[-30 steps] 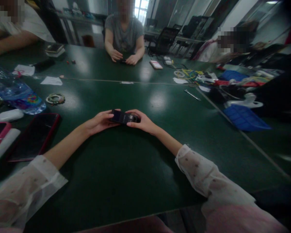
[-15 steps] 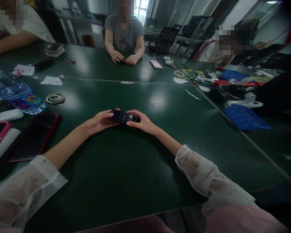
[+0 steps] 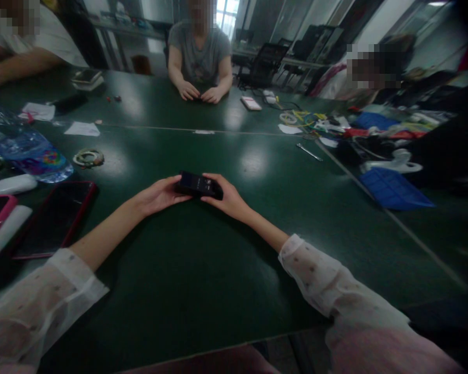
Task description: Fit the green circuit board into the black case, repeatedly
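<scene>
Between my two hands is a small black box-shaped device (image 3: 197, 184) with a dark face and small pale markings toward its right end. I cannot make out its exact kind. My left hand (image 3: 161, 195) grips its left end, thumb and fingers at opposite sides. At the right end, my right hand (image 3: 226, 196) is closed round it, fingers along the far side and thumb along the near side. The device is just over or on the green table (image 3: 203, 259); I cannot tell whether it touches.
To the left are a water bottle (image 3: 35, 150), a dark phone with a red edge (image 3: 56, 218), a white case (image 3: 16, 184) and a coiled band (image 3: 89, 158). A wrench (image 3: 309, 152), a blue tray (image 3: 393, 189) and tangled cables (image 3: 296, 118) lie right. A person (image 3: 198, 52) sits opposite.
The device has tilted, so its near side shows more and its marked face less. My right hand has shifted slightly left with it, and both hands keep their hold.
</scene>
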Motion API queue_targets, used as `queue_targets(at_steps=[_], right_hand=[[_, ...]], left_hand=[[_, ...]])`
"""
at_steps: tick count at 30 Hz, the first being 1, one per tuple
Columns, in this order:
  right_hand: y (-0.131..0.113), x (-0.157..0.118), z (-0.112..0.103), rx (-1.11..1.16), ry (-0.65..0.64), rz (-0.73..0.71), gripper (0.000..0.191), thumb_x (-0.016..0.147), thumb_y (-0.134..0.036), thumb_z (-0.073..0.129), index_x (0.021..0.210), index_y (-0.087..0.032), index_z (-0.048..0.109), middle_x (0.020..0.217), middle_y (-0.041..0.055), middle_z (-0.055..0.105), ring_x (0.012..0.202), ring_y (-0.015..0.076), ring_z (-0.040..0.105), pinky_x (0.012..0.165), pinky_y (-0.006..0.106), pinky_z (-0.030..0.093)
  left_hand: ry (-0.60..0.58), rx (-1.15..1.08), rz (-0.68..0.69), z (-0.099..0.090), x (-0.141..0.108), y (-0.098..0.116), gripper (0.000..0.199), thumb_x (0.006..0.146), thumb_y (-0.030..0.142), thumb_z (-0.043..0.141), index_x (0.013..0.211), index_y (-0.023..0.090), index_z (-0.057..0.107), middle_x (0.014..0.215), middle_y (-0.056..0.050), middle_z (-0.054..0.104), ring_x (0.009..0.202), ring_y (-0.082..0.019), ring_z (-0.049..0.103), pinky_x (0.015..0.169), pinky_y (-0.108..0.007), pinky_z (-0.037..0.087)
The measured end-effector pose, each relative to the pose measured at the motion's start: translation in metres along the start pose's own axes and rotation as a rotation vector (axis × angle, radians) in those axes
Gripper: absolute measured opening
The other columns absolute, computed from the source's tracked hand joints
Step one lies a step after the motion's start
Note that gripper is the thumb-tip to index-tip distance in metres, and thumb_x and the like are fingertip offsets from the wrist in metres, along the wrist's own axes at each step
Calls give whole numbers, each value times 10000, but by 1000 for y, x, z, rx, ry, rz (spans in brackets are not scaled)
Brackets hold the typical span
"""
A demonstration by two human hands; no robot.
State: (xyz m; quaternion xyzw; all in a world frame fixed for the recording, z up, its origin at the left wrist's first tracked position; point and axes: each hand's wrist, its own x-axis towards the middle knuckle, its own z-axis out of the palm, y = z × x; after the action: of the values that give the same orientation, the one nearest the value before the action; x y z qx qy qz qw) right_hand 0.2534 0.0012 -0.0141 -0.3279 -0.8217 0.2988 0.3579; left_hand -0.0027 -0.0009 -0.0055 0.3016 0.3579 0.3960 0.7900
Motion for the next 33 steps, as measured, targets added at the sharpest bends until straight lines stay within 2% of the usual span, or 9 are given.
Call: queue_targets(at_steps=[4, 13, 23, 33], right_hand=[[4, -1, 3, -46, 14, -2, 589, 886, -345, 721, 1411, -254, 470, 1399, 125, 584, 1308, 291, 566, 1119, 534, 445], [2, -1, 1, -18, 34, 17, 537, 890, -345, 708, 1368, -240, 486, 1350, 129, 608, 1272, 302, 588, 1099, 525, 458], [3, -1, 1, 1, 60, 41, 533, 894, -402, 692, 1360, -247, 484, 1339, 132, 601, 1231, 301, 595, 1053, 497, 480], [2, -1, 1, 23, 85, 51, 557, 904, -482, 660, 1378, -252, 478, 1354, 134, 591, 1263, 307, 572, 1088, 501, 452]], left_hand=[[-1, -37, -29, 1, 1, 1, 410, 969, 286, 609, 1363, 184, 557, 1372, -158, 632, 1348, -272, 567, 1130, -422, 488], [-17, -90, -55, -4, 3, 1, 399, 1000, 282, 557, 1382, 166, 548, 1339, -170, 641, 1298, -269, 611, 1123, -407, 499], [-30, -90, -52, -5, 4, 0, 438, 1010, 303, 534, 1425, 164, 512, 1287, -155, 662, 1280, -258, 624, 1149, -393, 469], [-41, -95, -71, -2, 3, 1, 459, 1026, 389, 479, 1412, 142, 507, 1285, -170, 665, 1299, -277, 613, 1156, -388, 454]])
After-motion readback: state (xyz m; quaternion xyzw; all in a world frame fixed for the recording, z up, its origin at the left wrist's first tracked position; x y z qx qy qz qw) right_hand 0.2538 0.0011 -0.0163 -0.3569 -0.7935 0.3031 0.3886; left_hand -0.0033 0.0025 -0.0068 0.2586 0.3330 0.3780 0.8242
